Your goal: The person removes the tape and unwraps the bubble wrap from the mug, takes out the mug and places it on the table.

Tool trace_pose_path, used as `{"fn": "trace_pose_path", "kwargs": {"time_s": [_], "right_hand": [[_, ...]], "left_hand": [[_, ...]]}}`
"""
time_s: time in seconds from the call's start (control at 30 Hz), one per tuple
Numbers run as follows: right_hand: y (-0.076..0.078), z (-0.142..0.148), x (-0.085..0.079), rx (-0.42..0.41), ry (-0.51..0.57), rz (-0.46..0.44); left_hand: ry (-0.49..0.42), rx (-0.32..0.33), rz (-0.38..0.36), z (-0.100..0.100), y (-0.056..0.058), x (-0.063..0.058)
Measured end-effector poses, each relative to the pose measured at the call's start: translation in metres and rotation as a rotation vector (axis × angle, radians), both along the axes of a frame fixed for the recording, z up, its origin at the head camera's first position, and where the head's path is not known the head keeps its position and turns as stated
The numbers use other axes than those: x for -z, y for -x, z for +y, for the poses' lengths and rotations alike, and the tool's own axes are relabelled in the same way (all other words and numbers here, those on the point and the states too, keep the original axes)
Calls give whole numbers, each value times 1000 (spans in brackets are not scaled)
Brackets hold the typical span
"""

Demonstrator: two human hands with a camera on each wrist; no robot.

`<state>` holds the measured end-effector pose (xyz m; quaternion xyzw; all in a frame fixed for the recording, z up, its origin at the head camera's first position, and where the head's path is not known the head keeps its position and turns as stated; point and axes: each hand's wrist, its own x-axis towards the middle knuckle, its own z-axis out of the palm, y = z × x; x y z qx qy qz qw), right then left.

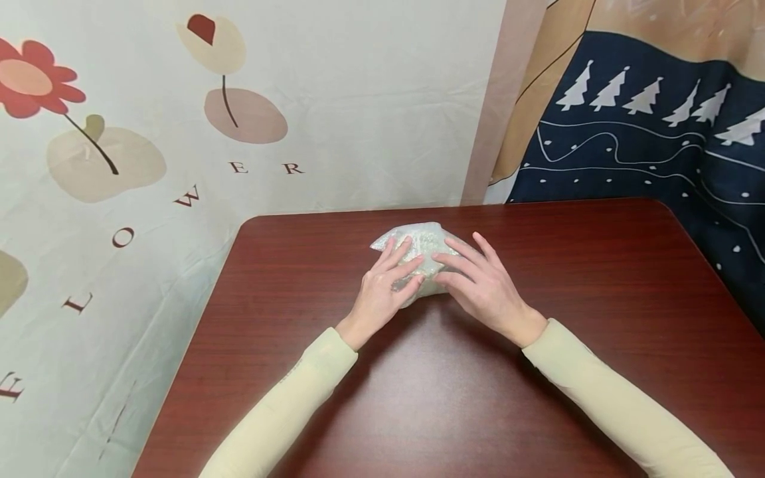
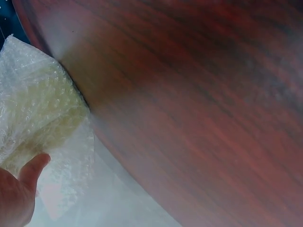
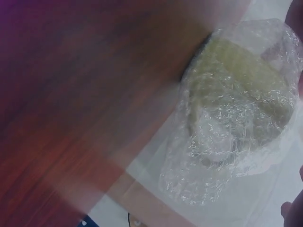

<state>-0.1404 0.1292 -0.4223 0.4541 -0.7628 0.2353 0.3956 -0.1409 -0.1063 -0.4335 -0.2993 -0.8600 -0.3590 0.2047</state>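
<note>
A bubble-wrapped bundle (image 1: 427,240) lies near the far edge of the table. Through the cloudy wrap (image 3: 236,104) in the right wrist view shows a rounded, pale yellow-green object, its exact kind blurred by the bubbles. My left hand (image 1: 382,285) is at the bundle's left side, fingers spread and laid over the wrap. On the other side my right hand (image 1: 487,285) has its fingers extended toward the bundle, fingertips at its right part. In the left wrist view the left thumb (image 2: 34,171) overlaps the lower part of the wrap.
The dark red wooden table (image 1: 442,398) has rounded far corners. Behind it hangs a pale cloth (image 1: 370,99) printed with flowers and letters. A navy cloth (image 1: 627,146) with white trees hangs at the right.
</note>
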Motion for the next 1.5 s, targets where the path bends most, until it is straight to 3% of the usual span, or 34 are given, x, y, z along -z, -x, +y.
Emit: {"fn": "trace_pose_path", "kwargs": {"time_s": [0.37, 0.53, 0.7, 0.83, 1.13, 1.5], "right_hand": [[8, 1, -8, -58, 77, -141], [11, 8, -10, -82, -22, -171], [18, 18, -16, -28, -176, -150], [26, 24, -25, -3, -234, -128], [36, 27, -32, -1, -264, -114], [40, 22, -33, -10, -242, -194]], "left_hand": [[13, 27, -37, -3, 2, -4], [22, 35, -60, -5, 4, -5], [32, 39, -79, -7, 5, -8], [40, 36, -89, -8, 5, -9], [44, 55, -87, -8, 6, -9], [38, 124, -116, -14, 11, -11]]}}
